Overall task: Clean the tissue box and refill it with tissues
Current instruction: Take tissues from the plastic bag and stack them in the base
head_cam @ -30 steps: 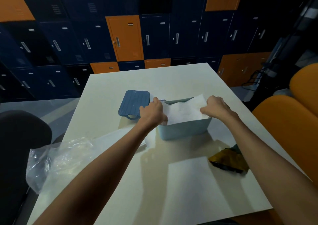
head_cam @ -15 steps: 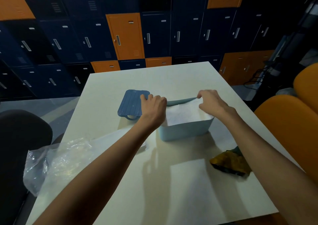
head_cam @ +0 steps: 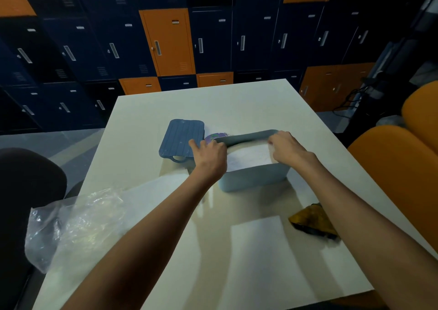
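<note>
Left hand and right hand curl onto the white tissue stack inside the pale blue plastic tissue box, mid-tabletop; pinching or pressing, cannot tell. Refilling appears underway. Next move likely calls for fitting the dark blue ribbed lid lying alongside.

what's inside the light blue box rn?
A stack of white tissues lies inside the light blue plastic tissue box. The left hand and right hand cover its two ends, and the top sheet hides whatever is beneath.
</note>
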Demonstrator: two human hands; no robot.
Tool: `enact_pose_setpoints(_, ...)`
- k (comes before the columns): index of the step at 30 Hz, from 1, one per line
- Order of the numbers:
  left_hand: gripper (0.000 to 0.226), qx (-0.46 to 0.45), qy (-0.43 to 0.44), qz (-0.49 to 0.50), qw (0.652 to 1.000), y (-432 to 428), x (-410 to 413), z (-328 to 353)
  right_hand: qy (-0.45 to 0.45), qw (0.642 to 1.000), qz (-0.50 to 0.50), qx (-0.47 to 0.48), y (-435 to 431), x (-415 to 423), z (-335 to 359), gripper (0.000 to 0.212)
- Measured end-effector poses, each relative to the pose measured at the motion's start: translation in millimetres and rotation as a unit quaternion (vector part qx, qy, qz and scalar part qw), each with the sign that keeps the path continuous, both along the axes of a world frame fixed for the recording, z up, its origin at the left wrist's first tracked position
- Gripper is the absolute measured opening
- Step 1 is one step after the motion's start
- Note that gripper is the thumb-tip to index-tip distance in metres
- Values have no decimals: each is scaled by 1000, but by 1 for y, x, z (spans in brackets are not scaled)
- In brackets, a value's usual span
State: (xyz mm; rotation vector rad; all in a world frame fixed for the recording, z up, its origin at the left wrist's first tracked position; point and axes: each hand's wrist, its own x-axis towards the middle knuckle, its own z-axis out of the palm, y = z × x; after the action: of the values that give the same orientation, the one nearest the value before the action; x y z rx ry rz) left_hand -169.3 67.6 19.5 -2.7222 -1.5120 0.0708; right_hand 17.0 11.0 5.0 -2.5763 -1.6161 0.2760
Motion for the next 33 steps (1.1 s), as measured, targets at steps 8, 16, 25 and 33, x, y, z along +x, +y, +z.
enact_pose_setpoints(8, 18, 41, -191, -9, 981, 1, -47, 20, 113, 980, -26, 160, -19, -32, 26, 31)
enact_pose_setpoints(16, 23, -40, -265, 62, 961, 12, -149, 15, 252, 922, 61, 289, -14, -138, 53, 15)
enact_pose_setpoints(25, 59, -22, -94, 90, 991, 5, -199, -67, 202, 976, 17, 82, 20, -204, -35, 27)
enact_pose_setpoints(33, 77, -40, -130, 126, 983, 2, -212, -111, 230, 969, -91, -2, 33, -213, -58, 29)
